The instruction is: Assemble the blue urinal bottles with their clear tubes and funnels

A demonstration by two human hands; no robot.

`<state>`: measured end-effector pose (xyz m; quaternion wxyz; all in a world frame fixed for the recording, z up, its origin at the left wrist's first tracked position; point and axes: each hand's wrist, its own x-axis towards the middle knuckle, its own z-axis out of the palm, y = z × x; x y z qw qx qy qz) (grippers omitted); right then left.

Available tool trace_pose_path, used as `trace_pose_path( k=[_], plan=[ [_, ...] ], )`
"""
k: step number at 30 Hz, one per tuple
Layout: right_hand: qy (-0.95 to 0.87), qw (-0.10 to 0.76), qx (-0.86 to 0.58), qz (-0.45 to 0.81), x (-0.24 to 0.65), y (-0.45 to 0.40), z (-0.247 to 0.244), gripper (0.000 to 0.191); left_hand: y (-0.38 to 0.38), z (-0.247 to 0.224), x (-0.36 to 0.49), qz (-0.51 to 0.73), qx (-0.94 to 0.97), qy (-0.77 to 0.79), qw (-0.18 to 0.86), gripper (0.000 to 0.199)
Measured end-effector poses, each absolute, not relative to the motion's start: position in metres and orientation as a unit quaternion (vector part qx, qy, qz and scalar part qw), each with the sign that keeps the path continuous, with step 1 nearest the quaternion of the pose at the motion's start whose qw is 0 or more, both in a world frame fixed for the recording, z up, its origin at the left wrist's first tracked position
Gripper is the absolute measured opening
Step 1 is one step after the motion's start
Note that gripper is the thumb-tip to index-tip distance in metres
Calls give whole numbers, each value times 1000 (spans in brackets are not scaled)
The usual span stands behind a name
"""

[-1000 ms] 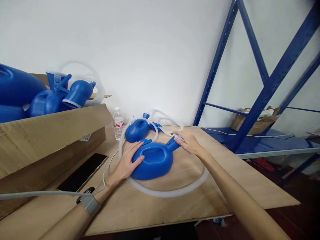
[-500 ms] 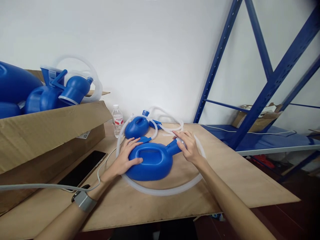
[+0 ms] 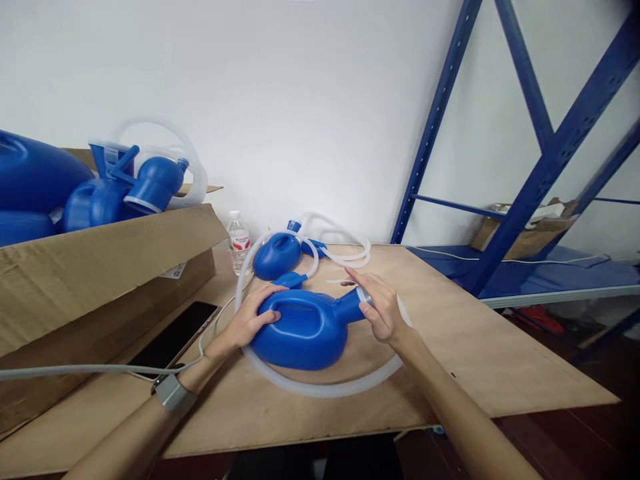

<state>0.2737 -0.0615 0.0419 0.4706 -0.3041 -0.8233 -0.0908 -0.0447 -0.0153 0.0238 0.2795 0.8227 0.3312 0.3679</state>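
Note:
A blue plastic urinal bottle lies on its side on the table, its handle recess facing me and its neck to the right. My left hand holds the bottle's left end, thumb over the edge of the recess. At the bottle's mouth, my right hand has its fingers stretched out and its palm against the white rim. A translucent hose loops around the bottle. Just behind is a blue funnel-like piece on a hose end, partly hidden.
Another blue urinal bottle with hose stands behind, beside a water bottle. A cardboard box full of blue bottles fills the left, with a phone and cable near it. A blue metal rack stands right.
My right hand has opened from a grip at the bottle's mouth to stretched fingers, baring more of the white rim. The bottle has turned slightly. My view has shifted a little.

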Motion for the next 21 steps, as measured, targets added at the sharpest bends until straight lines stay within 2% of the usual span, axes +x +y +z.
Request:
trace_pose_path(
  k=[4,12,14,18,21],
  plan=[
    [-842,435,-296,-120,270,-66,45,58,-15,25,-45,357,821,344,285,50],
    [-852,401,-337,-19,279,-64,55,59,-24,27,-40,364,828,350,243,47],
    [-851,368,-375,-13,278,-65,62,55,-25,25,-39,370,826,357,233,47],
    [-834,304,-459,-43,263,-72,82,36,-24,21,-40,381,826,343,235,46],
    [-814,292,-500,-44,247,-76,93,37,-21,18,-41,389,820,339,247,48]
  ],
)
